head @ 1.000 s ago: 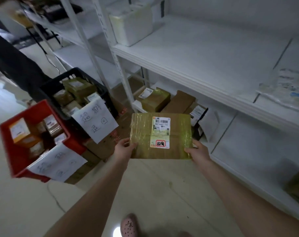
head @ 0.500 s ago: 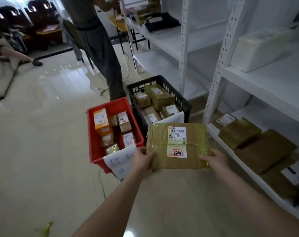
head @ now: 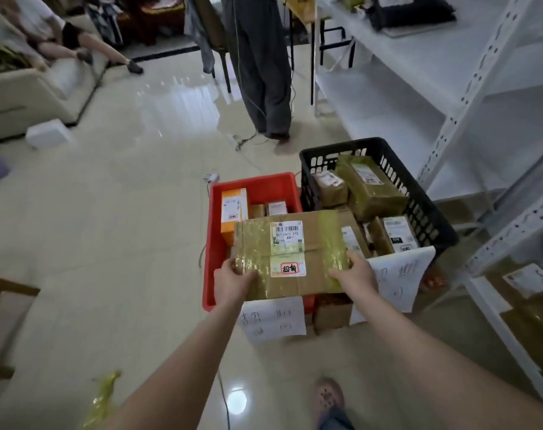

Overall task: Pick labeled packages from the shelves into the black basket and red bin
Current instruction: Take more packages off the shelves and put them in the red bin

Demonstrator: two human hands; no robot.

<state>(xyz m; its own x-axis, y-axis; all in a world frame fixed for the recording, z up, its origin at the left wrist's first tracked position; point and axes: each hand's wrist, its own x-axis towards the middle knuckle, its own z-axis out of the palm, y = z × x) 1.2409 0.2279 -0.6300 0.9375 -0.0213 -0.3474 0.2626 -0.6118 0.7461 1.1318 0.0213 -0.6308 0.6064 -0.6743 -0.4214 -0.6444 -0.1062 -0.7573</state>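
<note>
I hold a flat cardboard package (head: 313,240), wrapped in yellowish tape with a barcode label and a red-framed sticker, over the red bin (head: 254,183). My left hand (head: 233,282) grips its near left corner and my right hand (head: 355,276) grips its near right corner. The red bin holds several small boxes, partly hidden by the package. The black basket (head: 419,200) stands right of the bin and holds several taped packages. A handwritten paper sign hangs on the front of each container.
White metal shelves (head: 456,97) run along the right, with more packages (head: 531,283) on the low shelf. A person in grey trousers (head: 261,63) stands beyond the basket. Another person sits on a sofa (head: 25,88) at far left. A cable (head: 223,395) crosses the floor.
The view swung from the shelf toward the floor containers. The package, held in both hands, moved from in front of the shelf to above the red bin.
</note>
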